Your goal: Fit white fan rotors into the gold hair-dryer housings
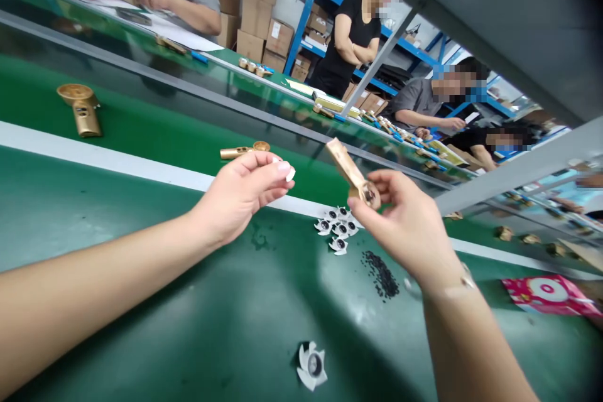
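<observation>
My left hand (pixel 242 195) is closed in a pinch around a small white part (pixel 291 174), mostly hidden by the fingers. In my right hand (pixel 407 223) is a gold handheld fan housing (pixel 347 166), gripped at its round end, with the handle pointing up and left. The two hands are apart, raised over the green bench. Below the right hand lie several grey-white fan impellers (pixel 340 228) in a cluster, beside a pile of tiny black pieces (pixel 382 276). A single impeller (pixel 311 365) lies nearer to me.
Gold housings (pixel 87 116) lie on the green strip (pixel 155 138) beyond the white line; another gold housing (pixel 235 152) is behind my left hand. A pink packet (pixel 546 294) lies at right. A slanted grey post (pixel 509 163) crosses the right side. Other people sit or stand across the line.
</observation>
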A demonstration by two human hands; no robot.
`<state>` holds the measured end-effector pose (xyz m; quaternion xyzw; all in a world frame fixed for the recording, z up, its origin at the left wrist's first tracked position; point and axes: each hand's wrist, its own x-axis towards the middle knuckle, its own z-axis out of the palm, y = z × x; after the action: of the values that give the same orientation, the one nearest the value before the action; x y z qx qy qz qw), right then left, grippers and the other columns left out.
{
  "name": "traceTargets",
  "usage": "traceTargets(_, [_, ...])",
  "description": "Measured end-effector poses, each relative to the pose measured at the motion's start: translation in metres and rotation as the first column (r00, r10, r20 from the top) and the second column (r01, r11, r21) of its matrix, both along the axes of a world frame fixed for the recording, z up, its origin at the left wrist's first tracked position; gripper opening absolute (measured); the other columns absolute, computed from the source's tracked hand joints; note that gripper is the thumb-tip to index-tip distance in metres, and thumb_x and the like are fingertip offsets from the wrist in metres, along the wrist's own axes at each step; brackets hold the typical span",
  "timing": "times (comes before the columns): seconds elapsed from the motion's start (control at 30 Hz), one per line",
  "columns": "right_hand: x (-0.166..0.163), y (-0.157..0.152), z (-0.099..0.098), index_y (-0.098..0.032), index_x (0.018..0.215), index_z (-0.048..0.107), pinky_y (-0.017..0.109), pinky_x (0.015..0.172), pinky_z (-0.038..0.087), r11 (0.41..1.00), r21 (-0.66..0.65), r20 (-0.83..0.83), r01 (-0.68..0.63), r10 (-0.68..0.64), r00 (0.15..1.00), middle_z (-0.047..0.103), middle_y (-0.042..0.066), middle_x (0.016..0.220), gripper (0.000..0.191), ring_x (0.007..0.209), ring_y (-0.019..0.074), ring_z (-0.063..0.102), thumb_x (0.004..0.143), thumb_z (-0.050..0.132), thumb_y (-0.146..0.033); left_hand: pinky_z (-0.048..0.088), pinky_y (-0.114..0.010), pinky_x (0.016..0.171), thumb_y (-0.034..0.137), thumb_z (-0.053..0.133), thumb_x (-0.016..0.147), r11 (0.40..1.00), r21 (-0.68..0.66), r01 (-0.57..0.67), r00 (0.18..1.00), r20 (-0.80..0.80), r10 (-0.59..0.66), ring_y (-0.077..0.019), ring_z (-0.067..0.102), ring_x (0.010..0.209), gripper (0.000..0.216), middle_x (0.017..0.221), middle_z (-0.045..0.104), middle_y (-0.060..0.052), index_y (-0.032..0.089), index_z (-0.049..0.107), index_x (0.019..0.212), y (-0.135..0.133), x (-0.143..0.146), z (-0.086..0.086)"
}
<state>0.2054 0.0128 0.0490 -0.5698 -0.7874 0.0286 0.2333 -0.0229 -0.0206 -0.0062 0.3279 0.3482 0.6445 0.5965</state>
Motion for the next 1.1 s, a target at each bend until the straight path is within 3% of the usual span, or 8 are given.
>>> traceTargets(0.13, [0.019,-0.053,-0.013,-0.023,0.106,0.062,0.027,0.067,0.052,0.948,-0.194,-0.42,-0.251,0.151,0.895,0.069,0.002,0.094,0.029,0.078,0.0169,0.065,0.079,0.071,-0.03,0.058,-0.017,0.072,0.026,0.084,0.076,0.994,0.036,0.1,0.992,-0.08,-0.097,-0.0089,0.069,0.081,0.02,0.091,0.073,0.003,0.02,0.068,0.087,-0.007,-0.001,0.008])
traceTargets(0.27, [0.026,-0.061,-0.022,-0.026,0.108,0.067,0.027,0.065,0.049,0.867,-0.242,-0.472,-0.435,0.287,0.834,0.067,0.002,0.091,0.023,0.074,0.0155,0.061,0.085,0.068,-0.028,0.059,-0.016,0.069,0.025,0.085,0.075,0.965,0.049,0.256,0.959,-0.136,-0.248,-0.0097,0.07,0.08,0.02,0.096,0.077,0.0,0.021,0.073,0.092,-0.008,-0.001,0.005])
traceTargets(0.4, [0.033,-0.06,-0.021,-0.028,0.109,0.06,0.023,0.052,0.042,0.841,-0.378,-0.507,-0.388,0.163,0.846,0.061,-0.002,0.08,0.033,0.059,0.0118,0.051,0.079,0.076,-0.028,0.059,-0.015,0.069,0.026,0.082,0.078,0.966,0.006,0.257,0.964,-0.079,-0.256,-0.0087,0.07,0.078,0.018,0.098,0.077,-0.001,0.023,0.075,0.095,-0.001,-0.002,-0.001])
traceTargets(0.53, [0.032,-0.06,-0.029,-0.027,0.098,0.057,0.021,0.048,0.04,0.8,-0.473,-0.602,-0.369,0.012,0.798,0.059,-0.004,0.073,0.041,0.057,0.0107,0.05,0.068,0.086,-0.029,0.059,-0.019,0.078,0.022,0.087,0.072,0.933,-0.025,0.358,0.918,-0.173,-0.357,-0.011,0.071,0.084,0.028,0.1,0.076,-0.002,0.024,0.077,0.098,-0.002,0.002,-0.007])
traceTargets(0.67, [0.018,-0.062,-0.04,-0.026,0.111,0.067,0.028,0.065,0.053,0.813,-0.434,-0.588,-0.388,0.07,0.805,0.07,0.0,0.088,0.051,0.072,0.0164,0.064,0.065,0.089,-0.032,0.058,-0.018,0.074,0.014,0.088,0.068,0.873,-0.032,0.487,0.842,-0.249,-0.479,-0.0093,0.068,0.078,0.034,0.095,0.073,-0.001,0.023,0.078,0.099,-0.013,0.012,-0.006])
traceTargets(0.77, [0.009,-0.065,-0.043,-0.027,0.131,0.062,0.032,0.077,0.054,0.836,-0.379,-0.547,-0.397,0.144,0.825,0.072,0.001,0.096,0.067,0.082,0.0188,0.067,0.069,0.087,-0.035,0.06,-0.019,0.07,0.014,0.087,0.069,0.842,-0.049,0.537,0.806,-0.265,-0.529,-0.011,0.069,0.076,0.035,0.094,0.072,-0.001,0.024,0.078,0.1,-0.021,0.017,-0.005])
traceTargets(0.93, [0.005,-0.069,-0.045,-0.019,0.148,0.047,0.031,0.081,0.055,0.861,-0.299,-0.45,-0.412,0.254,0.856,0.071,0.005,0.109,0.085,0.089,0.0202,0.067,0.074,0.083,-0.039,0.061,-0.023,0.084,0.015,0.089,0.065,0.877,-0.015,0.481,0.799,-0.404,-0.445,-0.0157,0.072,0.089,0.039,0.101,0.073,-0.001,0.027,0.08,0.101,-0.028,0.02,-0.004])
traceTargets(1.1, [0.003,-0.07,-0.047,-0.015,0.148,0.046,0.036,0.091,0.053,0.884,-0.272,-0.376,-0.381,0.267,0.887,0.069,0.011,0.121,0.084,0.1,0.0246,0.067,0.077,0.079,-0.043,0.063,-0.022,0.07,0.017,0.087,0.069,0.899,-0.03,0.438,0.841,-0.34,-0.421,-0.0167,0.072,0.082,0.029,0.096,0.071,-0.002,0.027,0.081,0.095,-0.031,0.025,-0.005])
